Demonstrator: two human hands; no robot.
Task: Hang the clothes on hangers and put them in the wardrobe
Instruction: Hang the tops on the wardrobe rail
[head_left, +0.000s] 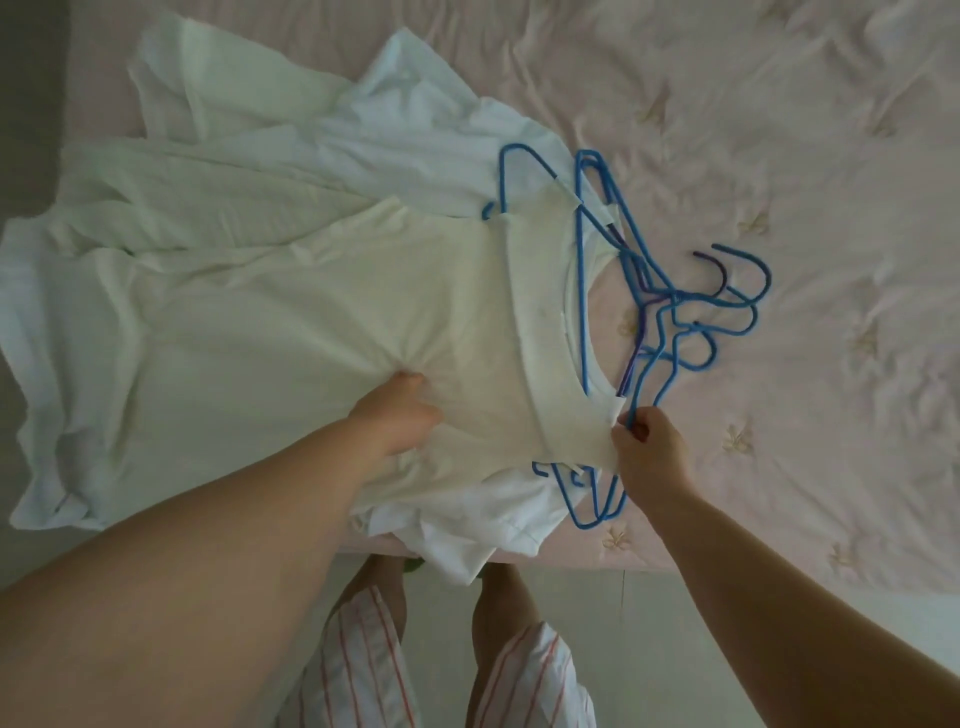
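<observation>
Head view: top shirt (322, 312) flat on bed (779, 130), pinched by left hand (400, 415) for steadying; right hand (649, 452) gripping hanger (586, 291) at collar, probably for threading.

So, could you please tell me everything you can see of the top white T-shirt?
The top white T-shirt looks like thin, soft cotton, off-white and creased. It lies flat on a pile of other white garments on the pink bedspread, its ribbed round collar towards the blue hangers. One hanger bar shows through the neck opening. The left hand bunches the chest fabric; the right hand pinches a hanger at the shoulder edge.
</observation>
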